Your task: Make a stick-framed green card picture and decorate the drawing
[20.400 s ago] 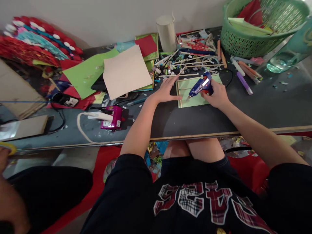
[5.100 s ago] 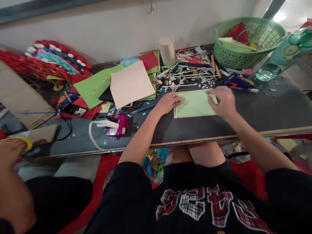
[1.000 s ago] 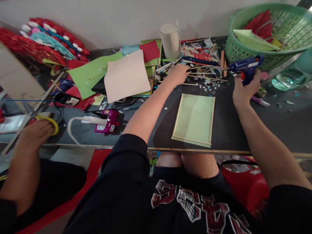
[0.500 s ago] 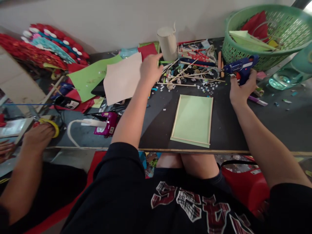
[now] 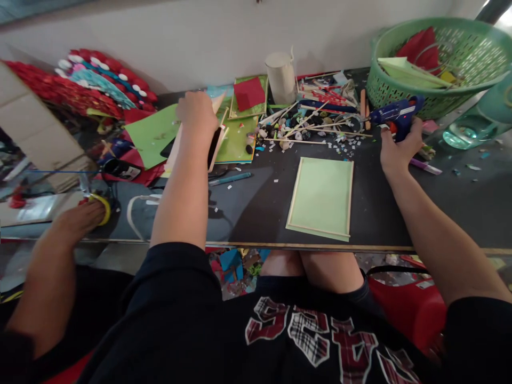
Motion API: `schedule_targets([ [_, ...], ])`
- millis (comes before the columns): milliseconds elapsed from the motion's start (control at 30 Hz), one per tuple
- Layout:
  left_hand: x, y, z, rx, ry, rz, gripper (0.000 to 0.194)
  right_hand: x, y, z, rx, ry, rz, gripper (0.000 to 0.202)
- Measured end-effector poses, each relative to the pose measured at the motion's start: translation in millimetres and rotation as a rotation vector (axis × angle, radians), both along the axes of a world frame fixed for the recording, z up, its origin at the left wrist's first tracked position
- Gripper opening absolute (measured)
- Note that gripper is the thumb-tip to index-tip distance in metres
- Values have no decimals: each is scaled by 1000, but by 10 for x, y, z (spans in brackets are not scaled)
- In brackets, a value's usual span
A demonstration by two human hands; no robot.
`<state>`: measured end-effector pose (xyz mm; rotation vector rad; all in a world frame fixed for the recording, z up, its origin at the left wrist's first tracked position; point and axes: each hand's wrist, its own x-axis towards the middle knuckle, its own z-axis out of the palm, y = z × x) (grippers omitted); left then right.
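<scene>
With the right hand (image 5: 402, 145) wrapped round the glue gun (image 5: 396, 113) and the left hand (image 5: 197, 114) curled over pale paper (image 5: 173, 153), grip hidden, the tilting nozzle could drip onto nearby sticks (image 5: 310, 127), beyond the green card (image 5: 321, 197) on the table (image 5: 256, 213).

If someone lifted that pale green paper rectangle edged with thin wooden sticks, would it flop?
The pale green paper rectangle would probably stay stiff lengthwise, since thin wooden sticks run along both long sides. It looks light: paper and slim sticks. The bare strip past the near stick may bend.
</scene>
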<state>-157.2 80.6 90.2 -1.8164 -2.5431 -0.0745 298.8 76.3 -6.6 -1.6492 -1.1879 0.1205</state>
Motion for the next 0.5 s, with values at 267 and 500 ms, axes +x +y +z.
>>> schedule_targets([
  [267,365,-144,221,155,52,-125,49,11,-7,-15,34,1,14,41],
  [500,185,-80,279,228,-21,-112,49,13,5,-36,35,-24,43,38],
])
